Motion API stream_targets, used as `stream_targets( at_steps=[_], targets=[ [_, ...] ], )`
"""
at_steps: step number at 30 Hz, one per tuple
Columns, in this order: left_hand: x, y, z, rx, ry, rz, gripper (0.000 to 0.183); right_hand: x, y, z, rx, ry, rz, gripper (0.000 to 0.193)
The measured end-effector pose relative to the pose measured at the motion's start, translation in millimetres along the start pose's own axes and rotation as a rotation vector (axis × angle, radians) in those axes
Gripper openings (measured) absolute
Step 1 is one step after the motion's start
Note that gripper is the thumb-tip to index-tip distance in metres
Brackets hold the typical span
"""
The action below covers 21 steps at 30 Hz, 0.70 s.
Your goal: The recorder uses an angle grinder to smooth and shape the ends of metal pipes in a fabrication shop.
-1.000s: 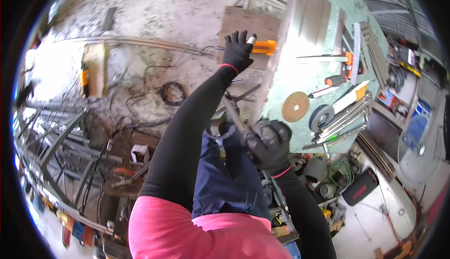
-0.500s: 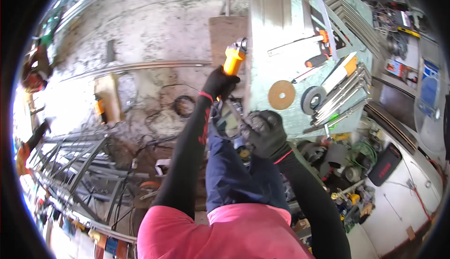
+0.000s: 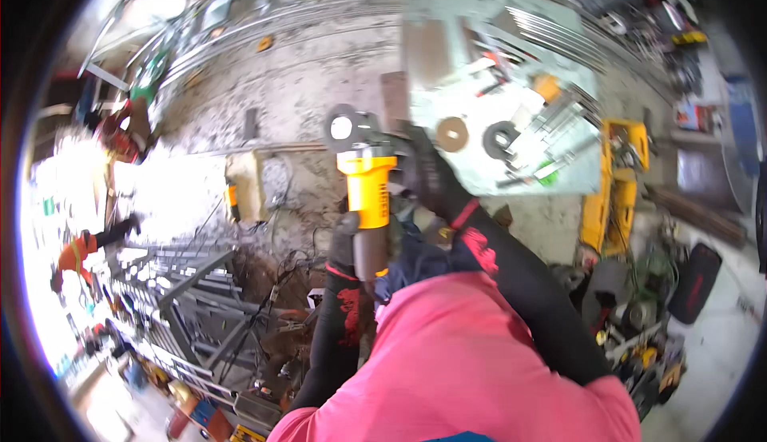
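Observation:
A yellow and black angle grinder (image 3: 367, 190) is held upright in front of me, its head and dark disc (image 3: 342, 128) pointing away. My left hand (image 3: 345, 238), in a dark glove, is closed around the grinder's body near its rear. My right hand (image 3: 430, 174), gloved too, is just right of the grinder head, beside the table's near left corner. Its fingers are smeared by motion, and whether it touches the grinder cannot be made out. On the pale green table (image 3: 427, 94) lie a brown disc (image 3: 452, 134) and a black disc (image 3: 501, 140).
Metal bars (image 3: 551, 134) and hand tools are spread over the table. A yellow open case (image 3: 615, 194) stands at its right. Grey metal frames (image 3: 192, 282) fill the lower left, where another person in orange (image 3: 76, 258) shows. Long rods (image 3: 288, 148) lie on the floor.
The grinder has come closer and lower, its head turned left. My left hand has drawn back toward me. My right hand has moved up beside the grinder head, and the view has shifted.

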<state>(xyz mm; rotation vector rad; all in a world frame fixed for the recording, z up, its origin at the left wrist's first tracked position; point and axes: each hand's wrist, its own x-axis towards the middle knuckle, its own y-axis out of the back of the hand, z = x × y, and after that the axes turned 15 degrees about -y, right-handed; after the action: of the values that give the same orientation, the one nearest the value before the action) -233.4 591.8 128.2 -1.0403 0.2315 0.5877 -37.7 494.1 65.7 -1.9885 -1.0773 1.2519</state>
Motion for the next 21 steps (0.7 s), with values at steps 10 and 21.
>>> stream_targets(
  at_steps=[10,21],
  targets=[
    [-20,-16,-52,1.264,-0.334,-0.132,0.052,-93,-3,-85,-0.005,0.103,-0.189,0.020],
    [62,-267,-6,1.840,-0.574,-0.451,0.077,-111,10,-105,-0.036,0.134,0.218,0.019]
  ],
)
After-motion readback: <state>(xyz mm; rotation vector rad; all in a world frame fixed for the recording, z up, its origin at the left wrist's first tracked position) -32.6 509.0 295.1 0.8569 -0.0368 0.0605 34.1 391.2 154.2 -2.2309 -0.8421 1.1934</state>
